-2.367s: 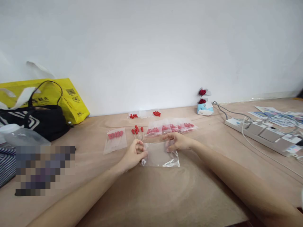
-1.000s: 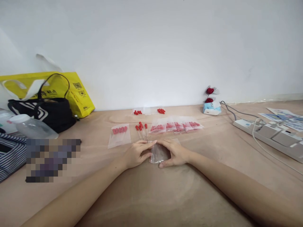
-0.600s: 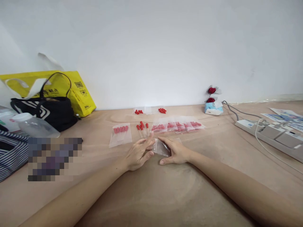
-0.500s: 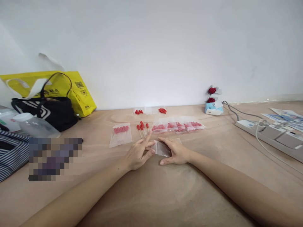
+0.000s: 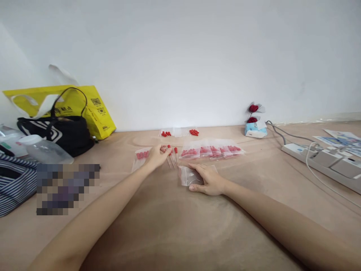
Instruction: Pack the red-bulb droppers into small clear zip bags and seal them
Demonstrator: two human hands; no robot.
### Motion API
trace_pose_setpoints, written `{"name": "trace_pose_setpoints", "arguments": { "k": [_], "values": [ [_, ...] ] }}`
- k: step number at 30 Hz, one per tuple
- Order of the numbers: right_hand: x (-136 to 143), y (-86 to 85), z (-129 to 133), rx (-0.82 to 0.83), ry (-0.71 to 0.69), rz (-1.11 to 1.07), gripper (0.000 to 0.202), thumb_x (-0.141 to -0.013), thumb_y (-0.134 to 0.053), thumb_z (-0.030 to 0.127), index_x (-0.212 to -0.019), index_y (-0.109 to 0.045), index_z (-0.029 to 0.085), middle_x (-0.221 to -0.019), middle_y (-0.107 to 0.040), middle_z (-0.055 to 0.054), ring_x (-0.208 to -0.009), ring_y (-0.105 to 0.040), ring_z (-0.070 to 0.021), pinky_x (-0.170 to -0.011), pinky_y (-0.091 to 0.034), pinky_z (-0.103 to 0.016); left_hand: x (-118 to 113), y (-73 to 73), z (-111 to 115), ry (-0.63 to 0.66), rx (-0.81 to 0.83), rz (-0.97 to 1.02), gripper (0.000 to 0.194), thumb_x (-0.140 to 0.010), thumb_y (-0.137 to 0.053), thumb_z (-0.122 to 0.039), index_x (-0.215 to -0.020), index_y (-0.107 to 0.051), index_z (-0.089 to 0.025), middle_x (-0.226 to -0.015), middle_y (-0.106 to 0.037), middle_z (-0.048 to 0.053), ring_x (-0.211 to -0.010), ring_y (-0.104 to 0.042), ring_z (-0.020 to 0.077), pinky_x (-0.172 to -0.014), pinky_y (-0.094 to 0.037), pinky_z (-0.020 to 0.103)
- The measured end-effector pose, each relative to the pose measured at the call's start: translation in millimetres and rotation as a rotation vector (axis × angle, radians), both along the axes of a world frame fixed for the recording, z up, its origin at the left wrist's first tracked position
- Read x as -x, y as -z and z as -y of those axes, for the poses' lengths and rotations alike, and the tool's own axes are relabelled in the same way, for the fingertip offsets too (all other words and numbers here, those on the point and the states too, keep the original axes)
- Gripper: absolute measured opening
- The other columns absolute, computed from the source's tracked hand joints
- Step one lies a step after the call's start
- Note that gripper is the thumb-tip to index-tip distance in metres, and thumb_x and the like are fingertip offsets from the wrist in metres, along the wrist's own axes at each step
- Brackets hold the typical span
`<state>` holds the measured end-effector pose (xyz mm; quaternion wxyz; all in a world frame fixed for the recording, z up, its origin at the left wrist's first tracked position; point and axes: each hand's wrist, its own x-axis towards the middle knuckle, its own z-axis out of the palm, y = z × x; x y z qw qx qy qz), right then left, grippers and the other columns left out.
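Note:
My left hand (image 5: 158, 157) is among a few glass droppers (image 5: 172, 161) with red rubber bulbs, its fingers closed at the bulb of one on the near left. The fingers partly hide that dropper. A small clear zip bag (image 5: 186, 177) lies flat on the table under my right hand (image 5: 211, 180). My right thumb is along the bag's near edge and the fingers across its far edge, holding it. No red bulb shows inside this bag. Left of the droppers, a filled zip bag (image 5: 137, 164) with red-bulbed droppers is partly covered by my left hand.
Behind the hands lies a row of zip bags (image 5: 211, 150) with red bulbs. Loose red bulbs (image 5: 194, 132) rest on plastic near the wall. A yellow bag (image 5: 104, 120), black bag (image 5: 73, 131) and plastic bottle (image 5: 50, 150) stand left; a tissue pack (image 5: 255, 131) and power strip (image 5: 296, 152) right.
My left hand has left the mouth of the clear zip bag and moved up and left to the droppers. My right hand stays on the bag.

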<state>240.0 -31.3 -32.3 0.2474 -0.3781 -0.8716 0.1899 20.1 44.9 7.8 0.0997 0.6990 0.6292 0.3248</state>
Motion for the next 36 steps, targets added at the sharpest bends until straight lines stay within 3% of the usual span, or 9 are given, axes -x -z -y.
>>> {"name": "trace_pose_setpoints", "arguments": {
  "k": [2,5,8,13,16,20,26,32,36],
  "values": [
    [2,-0.8,-2,-0.006,0.005,0.002,0.076,-0.071,-0.053,0.056,-0.128,-0.029,0.014,-0.127,-0.041,-0.016,-0.115,-0.039,-0.0276,-0.094,-0.032,-0.044,0,-4.3,-28,-0.101,0.133,-0.003,0.030,-0.067,-0.055,-0.043,-0.079,-0.062,-0.017,-0.073,-0.064,0.004,-0.071,-0.057,0.0178,-0.062,-0.040,0.025],
    [5,-2.7,-4,-0.012,-0.007,0.009,0.077,-0.069,-0.054,0.057,-0.128,-0.029,0.015,-0.126,-0.042,-0.015,-0.114,-0.040,-0.0270,-0.093,-0.033,-0.044,-3,-3.9,-53,-0.114,0.202,0.008,0.026,-0.064,-0.057,-0.041,-0.052,-0.059,-0.017,-0.049,-0.057,0.002,-0.059,-0.055,0.0173,-0.055,-0.036,0.024],
    [7,-5.0,-5,-0.017,-0.018,0.027,0.079,-0.068,-0.053,0.060,-0.129,-0.028,0.015,-0.126,-0.042,-0.014,-0.114,-0.040,-0.0267,-0.093,-0.033,-0.043,-6,1.0,-61,-0.112,0.236,0.055,0.026,-0.057,-0.063,-0.032,-0.038,-0.051,-0.017,-0.035,-0.046,-0.001,-0.048,-0.049,0.0151,-0.050,-0.032,0.024],
    [7,-7.5,-2,-0.032,-0.018,0.079,0.079,-0.072,-0.047,0.061,-0.130,-0.028,0.010,-0.129,-0.039,-0.016,-0.117,-0.036,-0.0261,-0.097,-0.029,-0.041,-2,-2.6,-61,-0.122,0.194,0.234,0.022,-0.054,-0.064,-0.025,-0.039,-0.050,-0.016,-0.037,-0.044,-0.001,-0.047,-0.046,0.0138,-0.048,-0.030,0.024],
    [6,-6.8,-1,-0.033,-0.019,0.084,0.075,-0.075,-0.043,0.060,-0.130,-0.027,0.011,-0.129,-0.039,-0.016,-0.117,-0.036,-0.0258,-0.096,-0.030,-0.041,8,-13.2,-49,-0.100,0.145,0.392,0.018,-0.060,-0.059,-0.030,-0.052,-0.056,-0.014,-0.047,-0.051,-0.001,-0.048,-0.046,0.0117,-0.047,-0.031,0.023],
    [6,-4.6,-2,-0.041,-0.025,0.070,0.073,-0.076,-0.044,0.058,-0.130,-0.026,0.013,-0.128,-0.041,-0.015,-0.117,-0.037,-0.0261,-0.095,-0.031,-0.042,22,-18.8,-10,-0.063,0.102,0.601,0.028,-0.064,-0.055,-0.042,-0.061,-0.053,-0.014,-0.055,-0.053,-0.001,-0.047,-0.046,0.0080,-0.046,-0.034,0.020],
    [6,-3.2,-2,-0.041,-0.038,0.053,0.072,-0.076,-0.044,0.057,-0.131,-0.025,0.015,-0.129,-0.040,-0.015,-0.116,-0.038,-0.0270,-0.093,-0.032,-0.044,23,2.8,43,0.036,0.124,1.113,0.031,-0.057,-0.068,-0.036,-0.067,-0.049,-0.013,-0.060,-0.053,-0.003,-0.052,-0.050,0.0050,-0.051,-0.040,0.018],
    [6,-3.0,-2,-0.040,-0.035,0.054,0.073,-0.076,-0.044,0.058,-0.131,-0.024,0.015,-0.128,-0.040,-0.015,-0.117,-0.038,-0.0265,-0.094,-0.032,-0.043,12,18.7,57,0.105,0.237,1.127,0.028,-0.061,-0.066,-0.033,-0.072,-0.049,-0.014,-0.067,-0.057,-0.001,-0.062,-0.057,0.0087,-0.063,-0.047,0.023],
    [7,-2.8,-2,-0.059,-0.022,0.054,0.072,-0.075,-0.046,0.057,-0.130,-0.027,0.014,-0.127,-0.041,-0.015,-0.116,-0.038,-0.0262,-0.095,-0.031,-0.043,8,20.0,71,0.279,0.317,0.817,0.029,-0.061,-0.066,-0.037,-0.074,-0.051,-0.015,-0.071,-0.061,0.002,-0.070,-0.059,0.0137,-0.068,-0.047,0.028]
  ]
}}
